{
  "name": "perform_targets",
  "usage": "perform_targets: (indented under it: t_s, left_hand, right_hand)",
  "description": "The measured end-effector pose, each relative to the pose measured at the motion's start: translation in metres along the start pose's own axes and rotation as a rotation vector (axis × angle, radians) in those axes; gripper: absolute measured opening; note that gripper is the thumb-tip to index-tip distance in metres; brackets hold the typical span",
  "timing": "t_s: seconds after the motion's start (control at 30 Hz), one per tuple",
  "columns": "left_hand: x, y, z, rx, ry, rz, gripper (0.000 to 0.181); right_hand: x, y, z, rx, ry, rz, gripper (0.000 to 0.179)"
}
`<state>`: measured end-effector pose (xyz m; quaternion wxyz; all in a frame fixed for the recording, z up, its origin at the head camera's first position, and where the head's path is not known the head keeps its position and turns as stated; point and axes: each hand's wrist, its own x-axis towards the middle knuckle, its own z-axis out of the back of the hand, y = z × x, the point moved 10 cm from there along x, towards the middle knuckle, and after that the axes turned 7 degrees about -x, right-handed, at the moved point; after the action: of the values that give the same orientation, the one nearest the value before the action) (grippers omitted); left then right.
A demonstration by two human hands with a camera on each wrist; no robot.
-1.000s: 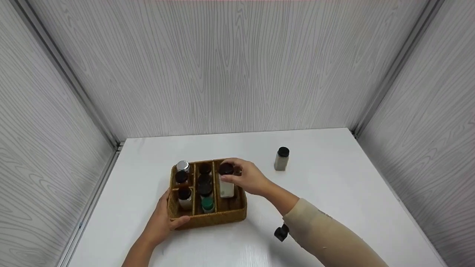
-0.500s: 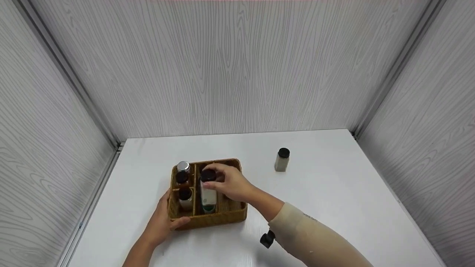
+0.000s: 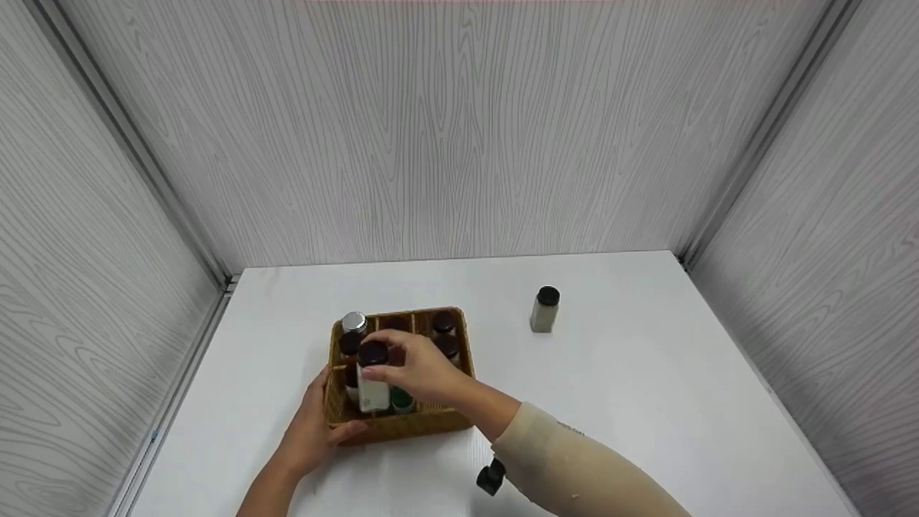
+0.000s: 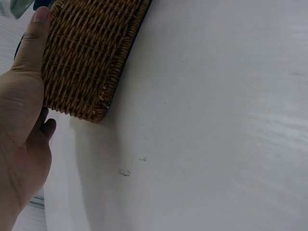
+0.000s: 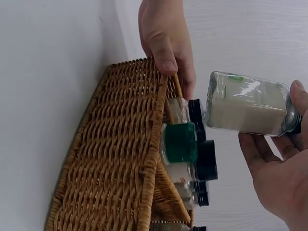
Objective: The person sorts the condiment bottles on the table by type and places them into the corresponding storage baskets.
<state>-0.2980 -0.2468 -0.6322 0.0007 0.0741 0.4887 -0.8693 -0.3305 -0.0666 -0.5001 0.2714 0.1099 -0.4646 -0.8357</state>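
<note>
My right hand (image 3: 420, 368) holds a square glass jar (image 5: 248, 103) with a dark lid, pinching it near the lid above the left front part of a brown wicker basket (image 3: 406, 429). Pale powder shows inside the jar. The left hand (image 3: 312, 427) grips the basket's left front corner, its thumb lying on the front rim. Several lidded jars stand in the basket's compartments: a silver-lidded jar (image 3: 355, 322) at the back left, a green-lidded jar (image 3: 402, 399) at the middle front, and a dark-lidded jar (image 3: 444, 322) at the back right. My right hand hides part of the middle row.
Another black-lidded jar (image 3: 545, 310) of pale contents stands on the white table (image 3: 610, 388), right of the basket. Wood-patterned panels (image 3: 431, 129) wall in the back and both sides of the table.
My right hand has carried the jar leftward, from over the right compartment across the middle to the left front one. The left hand and the basket have stayed in place.
</note>
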Motion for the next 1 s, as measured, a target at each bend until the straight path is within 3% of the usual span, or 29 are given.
perform_targets:
  t_s: [0.27, 0.67, 1.0]
  left_hand:
    - [0.000, -0.002, 0.000, -0.010, -0.001, -0.066, 0.131]
    - [0.001, 0.001, 0.001, -0.034, -0.003, -0.030, 0.131]
    - [0.002, 0.001, 0.000, -0.037, -0.003, -0.058, 0.131]
  right_hand:
    - [0.006, 0.000, -0.018, 0.058, -0.026, -0.011, 0.042]
    - [0.012, -0.005, -0.029, -0.077, -0.068, -0.029, 0.044]
    - [0.015, -0.002, -0.036, -0.201, -0.081, 0.006, 0.047]
